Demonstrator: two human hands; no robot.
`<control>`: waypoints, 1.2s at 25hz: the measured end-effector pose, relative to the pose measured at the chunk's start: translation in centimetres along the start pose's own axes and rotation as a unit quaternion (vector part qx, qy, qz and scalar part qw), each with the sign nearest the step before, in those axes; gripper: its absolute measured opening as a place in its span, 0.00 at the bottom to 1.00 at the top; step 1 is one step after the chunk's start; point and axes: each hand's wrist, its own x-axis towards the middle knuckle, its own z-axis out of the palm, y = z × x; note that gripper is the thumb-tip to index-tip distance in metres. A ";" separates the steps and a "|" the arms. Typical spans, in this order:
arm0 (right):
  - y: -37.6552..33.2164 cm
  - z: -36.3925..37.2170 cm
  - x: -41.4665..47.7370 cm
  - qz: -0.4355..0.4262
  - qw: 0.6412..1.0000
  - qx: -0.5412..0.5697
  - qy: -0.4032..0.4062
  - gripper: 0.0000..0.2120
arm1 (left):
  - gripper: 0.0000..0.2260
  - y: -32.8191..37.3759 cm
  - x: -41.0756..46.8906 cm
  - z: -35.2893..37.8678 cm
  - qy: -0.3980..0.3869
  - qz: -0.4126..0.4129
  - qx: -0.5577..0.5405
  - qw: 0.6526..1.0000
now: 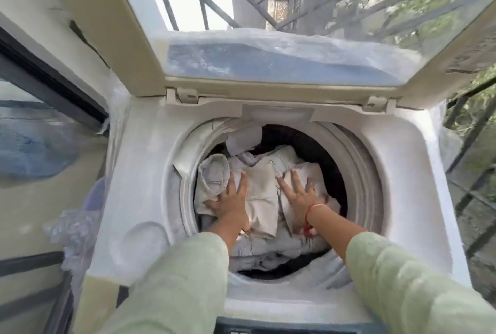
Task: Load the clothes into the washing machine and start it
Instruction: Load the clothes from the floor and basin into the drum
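A window (40, 129) runs along the left wall. Beside it the top-loading washing machine (150, 172) stands with its lid (268, 38) raised. In the drum, the left hand (230, 199) presses flat, fingers spread, on the pale clothes (263, 189). The right hand (300, 194), a red thread at its wrist, also lies spread on them. Both sleeves (402, 274) are light green.

The control panel (281, 327) is cut by the bottom edge — its markings unreadable — and clothes (264, 191) hide the floor of the drum (334, 170).
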 end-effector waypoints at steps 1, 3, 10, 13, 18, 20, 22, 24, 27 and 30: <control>0.1 0.0 1.0 -0.001 1.000 0.005 -0.013 0.62 | 0.65 -0.2 1.2 0.1 -0.010 0.003 -0.012 1.000; 0.6 -0.1 2.8 -0.005 0.999 0.011 -0.045 0.66 | 0.68 -0.3 3.5 0.2 -0.033 0.012 -0.017 0.999; 1.4 2.3 7.6 -0.004 0.995 0.085 -0.057 0.71 | 0.72 0.2 9.1 3.9 -0.018 -0.004 -0.010 1.000; 1.1 3.5 8.4 0.025 0.999 0.025 -0.034 0.71 | 0.71 1.2 9.5 5.6 0.013 -0.033 0.013 0.999; 0.6 2.0 6.2 0.022 0.998 -0.028 -0.060 0.67 | 0.70 1.2 7.0 3.1 -0.035 -0.009 0.011 0.999; 1.1 -0.8 4.8 0.005 0.994 0.037 -0.105 0.65 | 0.66 -0.1 5.8 -0.3 -0.105 0.039 -0.025 0.993; 1.3 -3.6 3.1 0.003 0.994 0.065 -0.083 0.62 | 0.58 -1.8 4.1 -3.8 -0.089 0.071 -0.105 0.988; 0.5 -4.4 1.3 0.025 0.999 -0.005 0.031 0.63 | 0.55 -2.7 2.2 -4.8 0.067 0.024 -0.208 0.976; -1.6 -0.7 0.6 -0.001 0.997 -0.034 0.075 0.69 | 0.67 -1.7 0.1 -1.8 0.141 -0.101 -0.210 0.962; -0.9 1.9 1.5 -0.037 0.993 -0.047 0.097 0.61 | 0.73 -1.0 1.8 1.0 0.037 -0.174 -0.223 0.958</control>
